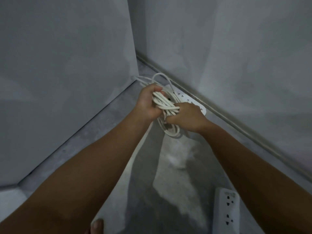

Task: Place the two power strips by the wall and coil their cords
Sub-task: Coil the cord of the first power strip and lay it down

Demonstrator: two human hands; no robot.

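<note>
Both hands hold a bundle of white cord (166, 105) above the floor near a wall corner. My left hand (148, 102) grips the upper part of the coil, fingers curled round several loops. My right hand (187, 116) pinches the lower loops from the right. Below the coil, one white power strip (190, 100) lies flat along the base of the right wall, partly hidden by my right hand. A second white power strip (226, 210) lies on the floor at the bottom right, sockets facing up, beside my right forearm.
Grey walls (67, 65) meet in a corner ahead, with a thin trim strip (236, 122) running along the right wall's base. The concrete floor (168, 166) has pale patches. A loose run of cord (133, 159) trails down towards a bare toe (97, 225) at the bottom edge.
</note>
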